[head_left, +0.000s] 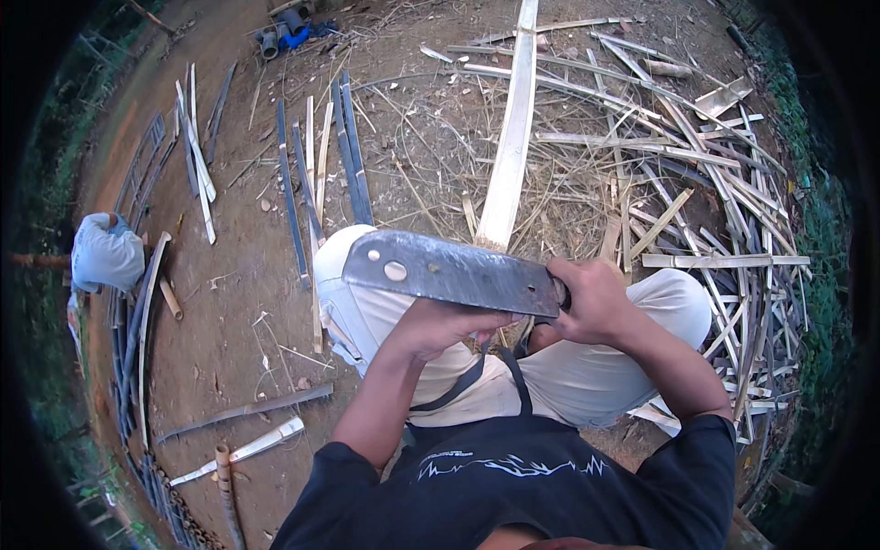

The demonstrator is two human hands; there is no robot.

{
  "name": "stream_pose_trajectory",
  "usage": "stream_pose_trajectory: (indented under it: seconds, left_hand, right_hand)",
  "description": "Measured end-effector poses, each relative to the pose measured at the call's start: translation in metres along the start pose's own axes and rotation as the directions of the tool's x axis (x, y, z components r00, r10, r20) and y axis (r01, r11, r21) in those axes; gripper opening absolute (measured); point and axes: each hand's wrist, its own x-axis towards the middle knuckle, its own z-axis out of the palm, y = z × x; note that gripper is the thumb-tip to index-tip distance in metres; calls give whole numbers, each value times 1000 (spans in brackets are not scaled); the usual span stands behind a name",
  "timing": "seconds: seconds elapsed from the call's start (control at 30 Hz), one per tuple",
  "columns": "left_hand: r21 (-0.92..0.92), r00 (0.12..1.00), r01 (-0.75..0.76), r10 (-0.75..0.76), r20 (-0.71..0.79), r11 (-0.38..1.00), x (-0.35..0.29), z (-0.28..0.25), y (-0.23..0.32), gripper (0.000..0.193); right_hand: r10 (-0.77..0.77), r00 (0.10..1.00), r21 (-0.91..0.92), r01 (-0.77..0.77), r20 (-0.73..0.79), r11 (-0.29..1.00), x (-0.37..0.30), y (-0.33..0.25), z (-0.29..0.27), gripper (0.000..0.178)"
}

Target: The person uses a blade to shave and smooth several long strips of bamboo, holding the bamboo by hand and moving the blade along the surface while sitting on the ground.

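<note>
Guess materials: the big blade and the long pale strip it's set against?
Blade: looks like steel, dull grey and mottled, with a pale rivet or hole near the tip; right hand at its handle end, left hand under it. Long strip: probably split bamboo, pale, matte and fibrous, like the slats scattered beside it.

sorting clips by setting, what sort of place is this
Likely an outdoor bamboo-splitting yard: bare dirt ground, a heap of split strips, and a big blade held in the right hand over a long slat.
</note>
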Motion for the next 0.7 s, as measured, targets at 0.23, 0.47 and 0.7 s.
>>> stream_pose_trajectory:
  seconds: [0.23, 0.47, 0.7]
  left_hand:
    - [-164, 996, 81, -85, -19, 983, 7, -13, -25, 26]
    - [-238, 997, 38, -53, -58, 971, -11, -7, -13, 29]
    - [-89, 939, -141, 105, -326, 986, -10, 11, -35, 18]
  right_hand:
    - [1, 1000, 112, -4, 24, 994, -8, 17, 37, 24]
    - [385, 913, 309, -409, 136, 859, 8, 9, 27, 29]
    - [6, 1000, -16, -7, -28, 1000, 6, 3, 21, 29]
